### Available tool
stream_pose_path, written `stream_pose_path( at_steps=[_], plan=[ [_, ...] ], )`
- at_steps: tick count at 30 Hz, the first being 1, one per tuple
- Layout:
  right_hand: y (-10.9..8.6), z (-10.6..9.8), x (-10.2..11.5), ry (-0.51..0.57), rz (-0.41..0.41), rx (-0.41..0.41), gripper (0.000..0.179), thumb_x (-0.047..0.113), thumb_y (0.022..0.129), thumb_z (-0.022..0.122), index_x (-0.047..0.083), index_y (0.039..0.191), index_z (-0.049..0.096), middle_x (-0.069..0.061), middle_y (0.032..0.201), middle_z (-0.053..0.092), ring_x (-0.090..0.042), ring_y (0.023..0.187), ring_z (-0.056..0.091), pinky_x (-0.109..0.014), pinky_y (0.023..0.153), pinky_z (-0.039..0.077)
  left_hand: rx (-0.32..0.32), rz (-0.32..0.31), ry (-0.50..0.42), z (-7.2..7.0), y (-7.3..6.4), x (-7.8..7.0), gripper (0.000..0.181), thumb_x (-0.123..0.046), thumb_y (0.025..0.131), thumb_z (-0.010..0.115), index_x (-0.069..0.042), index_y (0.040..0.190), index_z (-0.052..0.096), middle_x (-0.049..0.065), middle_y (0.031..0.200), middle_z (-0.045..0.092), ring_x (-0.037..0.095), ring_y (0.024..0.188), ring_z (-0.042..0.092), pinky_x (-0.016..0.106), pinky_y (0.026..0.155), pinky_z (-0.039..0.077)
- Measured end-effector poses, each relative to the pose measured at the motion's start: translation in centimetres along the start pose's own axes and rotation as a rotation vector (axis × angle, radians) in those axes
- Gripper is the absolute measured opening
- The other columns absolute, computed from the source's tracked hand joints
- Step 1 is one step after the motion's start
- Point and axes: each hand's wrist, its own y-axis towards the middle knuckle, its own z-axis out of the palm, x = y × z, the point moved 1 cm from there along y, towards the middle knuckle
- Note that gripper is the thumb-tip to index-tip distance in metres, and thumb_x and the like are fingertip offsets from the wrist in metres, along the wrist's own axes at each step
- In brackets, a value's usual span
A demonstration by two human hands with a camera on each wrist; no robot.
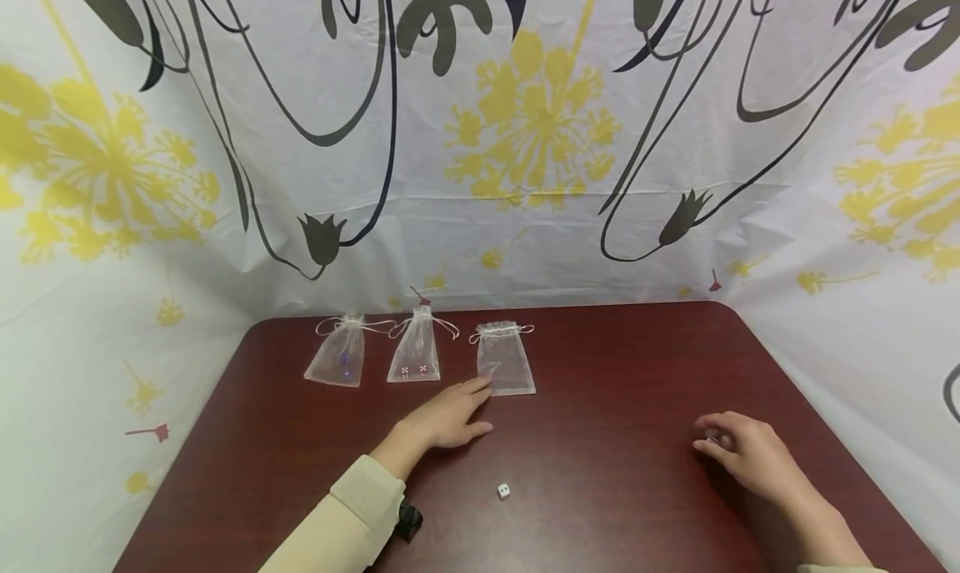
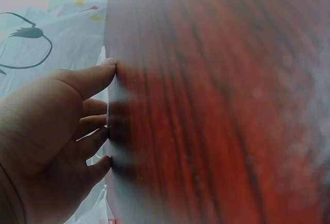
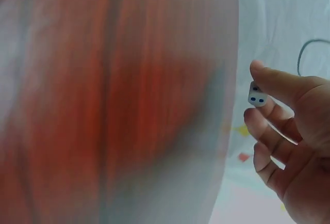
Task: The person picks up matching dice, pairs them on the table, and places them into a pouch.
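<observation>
My left hand (image 1: 447, 416) lies on the table with fingers extended, its fingertips at the lower left corner of a flat sheer drawstring bag (image 1: 508, 365). In the left wrist view the fingertips of that hand (image 2: 56, 115) meet the tabletop. Over the right side of the table, my right hand (image 1: 750, 456) pinches a die; the right wrist view shows this white die (image 3: 257, 95) with blue pips between thumb and finger. A second white die (image 1: 503, 491) sits on the table, nearer than the left hand.
Two more sheer drawstring bags stand at the back left: one (image 1: 339, 352) contains dice with blue pips, the other (image 1: 416, 348) dice with red pips. The dark red table (image 1: 600, 390) ends at a patterned curtain (image 1: 480, 248) behind and at the sides.
</observation>
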Motion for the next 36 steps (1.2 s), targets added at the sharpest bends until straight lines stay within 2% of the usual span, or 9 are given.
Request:
stream_pose_path(
  at_steps=[5,8,12,18,22,25,30,36],
  plan=[
    [1.0,0.3,1.9,0.044,-0.113,-0.043,0.027,0.006,0.074,0.088,0.010,0.096,0.074,0.020,0.072,0.046,0.002,0.064,0.044,-0.020,0.055,0.036,-0.001,0.007,0.007,0.0,0.0,-0.1,0.064,-0.038,0.102,0.061,-0.003,0.153,0.043,0.011,0.164,0.031,0.029,0.150,0.030,0.044,0.122,0.025],
    [1.5,0.7,3.2,0.074,-0.177,-0.065,0.029,0.003,0.071,0.089,0.011,0.094,0.073,0.020,0.073,0.047,0.002,0.064,0.046,-0.016,0.056,0.035,-0.001,0.008,0.003,-0.1,-0.1,-0.1,0.064,-0.038,0.102,0.061,-0.003,0.152,0.043,0.011,0.163,0.031,0.030,0.150,0.030,0.045,0.121,0.026],
    [2.2,1.3,4.9,0.117,-0.242,-0.054,0.031,0.003,0.070,0.089,0.012,0.095,0.073,0.019,0.077,0.053,0.002,0.065,0.048,-0.013,0.057,0.036,-0.005,0.011,0.007,-0.1,0.0,-0.1,0.064,-0.038,0.102,0.061,-0.002,0.152,0.044,0.011,0.164,0.031,0.029,0.150,0.030,0.044,0.121,0.026],
    [3.0,3.0,7.2,0.183,-0.306,0.012,0.031,0.001,0.072,0.088,0.011,0.097,0.073,0.014,0.081,0.059,0.002,0.067,0.050,-0.015,0.058,0.040,-0.009,0.009,0.010,0.0,0.1,-0.1,0.064,-0.037,0.101,0.062,-0.003,0.152,0.044,0.011,0.164,0.031,0.029,0.150,0.030,0.044,0.121,0.026],
    [3.2,4.4,8.7,0.262,-0.333,0.083,0.029,0.001,0.075,0.086,0.009,0.099,0.072,0.008,0.085,0.064,-0.001,0.069,0.053,-0.021,0.057,0.046,-0.008,0.011,0.004,0.0,0.0,-0.1,0.064,-0.037,0.102,0.061,-0.002,0.152,0.043,0.011,0.164,0.030,0.029,0.150,0.030,0.044,0.121,0.026],
    [3.6,5.3,10.0,0.304,-0.369,0.130,0.028,0.003,0.077,0.085,0.009,0.100,0.072,0.007,0.086,0.064,-0.003,0.070,0.054,-0.021,0.058,0.047,-0.010,0.011,0.000,0.0,0.0,-0.1,0.064,-0.037,0.102,0.061,-0.002,0.152,0.043,0.011,0.164,0.031,0.030,0.150,0.030,0.045,0.121,0.026],
    [4.1,6.5,12.4,0.296,-0.437,0.192,0.024,0.008,0.079,0.086,0.013,0.099,0.072,0.011,0.084,0.060,-0.001,0.070,0.054,-0.017,0.059,0.046,-0.014,0.012,0.002,-0.1,-0.1,-0.2,0.064,-0.037,0.102,0.061,-0.002,0.152,0.044,0.012,0.163,0.031,0.029,0.150,0.030,0.044,0.121,0.026],
    [4.4,7.7,15.3,0.276,-0.521,0.283,0.021,0.015,0.082,0.084,0.016,0.099,0.073,0.010,0.089,0.064,0.001,0.074,0.056,-0.014,0.064,0.047,-0.011,0.017,-0.007,-0.3,-0.1,-0.3,0.063,-0.036,0.102,0.061,-0.002,0.151,0.044,0.012,0.163,0.031,0.030,0.150,0.030,0.045,0.121,0.026]
  ],
)
